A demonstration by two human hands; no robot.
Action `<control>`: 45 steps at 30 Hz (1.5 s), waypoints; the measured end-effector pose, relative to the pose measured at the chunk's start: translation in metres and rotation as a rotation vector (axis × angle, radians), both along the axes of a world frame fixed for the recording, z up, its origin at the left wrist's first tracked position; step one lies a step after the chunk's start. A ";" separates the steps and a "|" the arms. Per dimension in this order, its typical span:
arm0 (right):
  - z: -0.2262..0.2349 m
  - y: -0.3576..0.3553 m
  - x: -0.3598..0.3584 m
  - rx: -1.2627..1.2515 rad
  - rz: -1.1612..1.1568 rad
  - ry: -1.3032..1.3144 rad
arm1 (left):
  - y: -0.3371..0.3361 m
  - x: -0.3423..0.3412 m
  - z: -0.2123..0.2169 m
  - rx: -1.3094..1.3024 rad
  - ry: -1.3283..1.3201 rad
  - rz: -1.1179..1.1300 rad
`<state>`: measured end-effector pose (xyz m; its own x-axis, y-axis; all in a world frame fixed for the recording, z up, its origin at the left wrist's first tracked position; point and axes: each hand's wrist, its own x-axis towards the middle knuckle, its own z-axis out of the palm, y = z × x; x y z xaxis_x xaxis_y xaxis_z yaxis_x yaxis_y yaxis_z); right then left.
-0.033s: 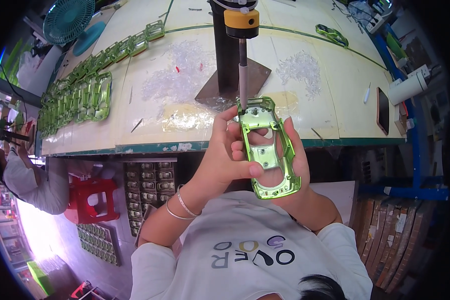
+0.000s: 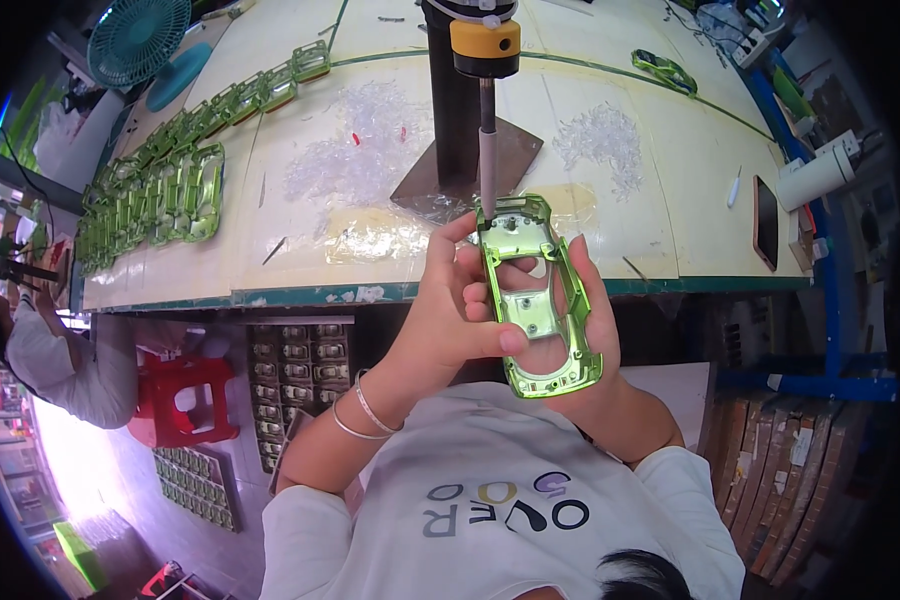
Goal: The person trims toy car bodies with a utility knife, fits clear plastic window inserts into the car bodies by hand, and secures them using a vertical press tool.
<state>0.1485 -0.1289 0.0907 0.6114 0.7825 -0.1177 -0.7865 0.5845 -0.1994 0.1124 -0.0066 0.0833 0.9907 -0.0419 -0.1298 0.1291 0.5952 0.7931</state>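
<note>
A shiny green toy car body shell (image 2: 528, 318) is held underside up between my two hands, over the table's near edge. My left hand (image 2: 448, 320) grips its left side, thumb lying on the shell and fingers partly hidden beneath. Along the other side, my right hand (image 2: 596, 310) is closed around the shell, with some fingers showing through the window openings. A vertical powered screwdriver (image 2: 487, 165) with a yellow collar comes down from above. Its tip meets the far left corner of the shell; the exact contact point is too small to make out.
Rows of green car shells (image 2: 185, 195) stand at the left, and one green car shell (image 2: 663, 72) lies far right. Clear plastic pieces (image 2: 360, 150) are heaped beside the screwdriver's black post (image 2: 454, 110). A phone (image 2: 765, 222) lies right; a person (image 2: 70, 350) works at left.
</note>
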 end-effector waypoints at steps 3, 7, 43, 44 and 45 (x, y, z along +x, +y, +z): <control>-0.001 0.001 -0.001 -0.066 -0.024 -0.091 | 0.001 0.000 -0.004 -0.027 -0.078 -0.036; -0.019 -0.003 -0.003 -0.148 -0.141 -0.070 | -0.001 -0.001 -0.002 -0.069 -0.106 -0.010; -0.024 -0.009 0.036 0.265 0.401 0.173 | 0.006 -0.039 -0.020 0.357 -0.439 -0.042; -0.026 -0.009 0.037 0.265 0.399 0.172 | 0.006 -0.039 -0.020 0.357 -0.439 -0.043; -0.028 -0.009 0.038 0.319 0.430 0.146 | 0.006 -0.038 -0.020 0.365 -0.446 -0.042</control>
